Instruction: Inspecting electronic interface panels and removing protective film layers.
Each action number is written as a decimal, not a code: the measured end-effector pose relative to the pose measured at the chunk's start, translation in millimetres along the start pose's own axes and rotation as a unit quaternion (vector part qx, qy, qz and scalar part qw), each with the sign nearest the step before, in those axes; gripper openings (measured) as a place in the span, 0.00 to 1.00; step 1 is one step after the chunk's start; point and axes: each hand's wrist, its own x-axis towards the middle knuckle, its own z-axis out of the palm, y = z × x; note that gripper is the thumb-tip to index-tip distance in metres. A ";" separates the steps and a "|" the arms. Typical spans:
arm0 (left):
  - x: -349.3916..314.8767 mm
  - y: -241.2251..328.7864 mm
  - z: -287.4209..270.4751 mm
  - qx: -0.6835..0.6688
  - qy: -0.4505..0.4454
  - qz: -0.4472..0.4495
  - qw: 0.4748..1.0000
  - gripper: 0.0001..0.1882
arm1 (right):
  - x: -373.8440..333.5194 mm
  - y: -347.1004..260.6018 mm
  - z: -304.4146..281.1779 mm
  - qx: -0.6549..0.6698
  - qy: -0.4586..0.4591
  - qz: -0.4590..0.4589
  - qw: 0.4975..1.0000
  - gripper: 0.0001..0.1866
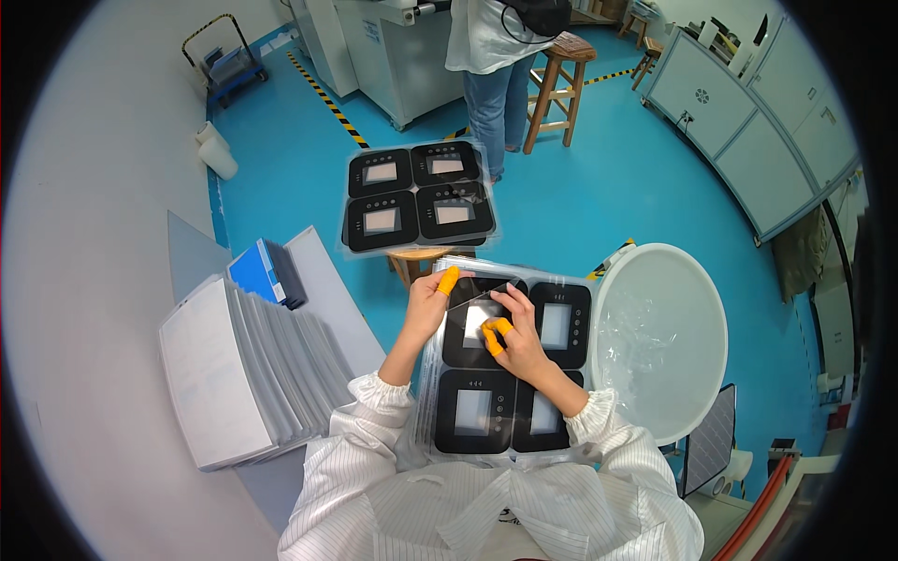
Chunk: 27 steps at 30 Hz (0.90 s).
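Observation:
A stack of clear sheets printed with black panels [475, 409] lies in front of me, each panel with a light window and small icons. My left hand [432, 297] is closed at the stack's far left corner, a yellow finger cot at its tip. Over the far left panel, my right hand [519, 341] is bent, its fingers with yellow cots pinched together. A thin, clear film [477, 300] shows as a faint slanting edge between the hands. What exactly is between the fingertips is hard to make out.
Beyond my hands, similar panel sheets [381, 201] rest on a wooden stool. A white round bin [669, 425] holding crumpled clear film stands right. Left are stacked white sheets [220, 383] and a blue box [257, 271]. A person [496, 93] stands ahead near another stool [554, 93].

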 end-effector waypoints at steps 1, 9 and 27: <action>0.8 -1.7 -0.4 0.000 -0.001 0.002 1.000 0.16 | 0.1 -2.1 -5.1 0.012 -0.003 0.008 1.000 0.15; 4.8 4.8 3.4 -0.256 0.043 -0.130 0.957 0.17 | 45.9 -5.2 -46.5 -0.030 -0.019 0.016 0.999 0.26; 33.0 -53.3 -288.6 -0.311 0.450 -0.036 0.836 0.16 | -64.7 69.7 -197.7 0.340 0.051 0.328 0.880 0.04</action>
